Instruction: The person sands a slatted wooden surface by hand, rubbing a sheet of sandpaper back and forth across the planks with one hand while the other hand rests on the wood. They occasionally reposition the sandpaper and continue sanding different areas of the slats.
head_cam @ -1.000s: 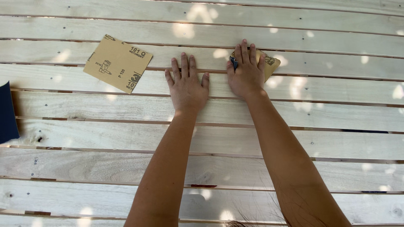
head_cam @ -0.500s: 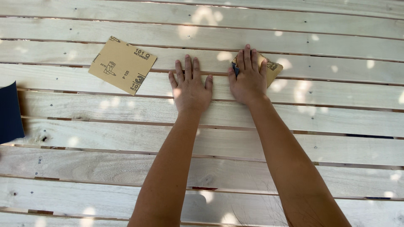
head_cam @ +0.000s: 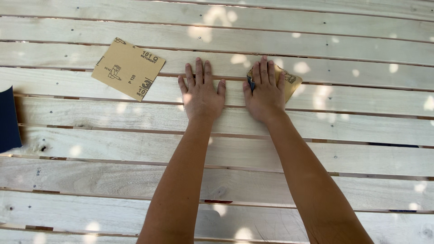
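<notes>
Sandpaper (head_cam: pixel 289 81), a tan folded sheet, lies on pale, rough planks (head_cam: pixel 316 126) at 1 o'clock from centre. Right hand (head_cam: pixel 266 92) presses flat on it, fingers together. Left hand (head_cam: pixel 201 92) rests flat on bare wood, fingers spread. Spare sheet (head_cam: pixel 129 68) lies at 10 o'clock.

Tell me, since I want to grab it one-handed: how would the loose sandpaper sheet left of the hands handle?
The sandpaper sheet lies thin and flat on the wooden slats, so it is probably light and floppy, sagging if lifted by a corner. Pushed, it would likely slide, perhaps catching at a slat gap.
</notes>
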